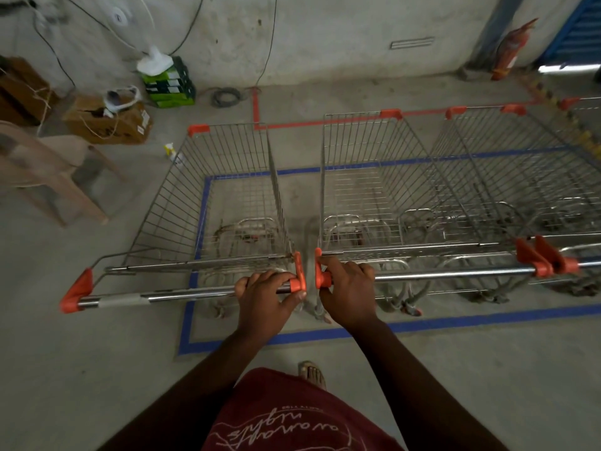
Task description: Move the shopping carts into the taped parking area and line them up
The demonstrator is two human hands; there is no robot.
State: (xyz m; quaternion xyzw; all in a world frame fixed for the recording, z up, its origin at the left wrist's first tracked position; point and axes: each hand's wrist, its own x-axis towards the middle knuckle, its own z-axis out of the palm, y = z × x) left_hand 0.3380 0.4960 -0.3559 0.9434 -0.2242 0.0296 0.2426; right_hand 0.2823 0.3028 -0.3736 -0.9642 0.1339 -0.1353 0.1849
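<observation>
two hands, two carts. the left hand [265,296] curls its fingers over the right end of the handle bar of the left cart [214,203], thumb tip pressed by the orange end cap. the right hand [348,288] wraps the left end of the handle bar of the middle cart [374,187], gripping right at its orange cap. the two caps sit just apart, almost touching, dead centre.

the left cart stands at about 11 o'clock from the hands, its basket over the left edge of the blue tape rectangle [328,333], its left side hanging out past the tape. the middle cart at 1 o'clock sits inside the tape, and a third cart [507,177] lines up just beside it at 2 o'clock, handles close together. a fourth one peeks in at the far right edge, mostly cut off.

red tape [328,123] runs along the floor past the baskets at 12 o'clock. a plastic chair [48,164] and cardboard box [110,120] wait at 10 o'clock, a fire extinguisher [510,50] against the wall at 1 o'clock.
</observation>
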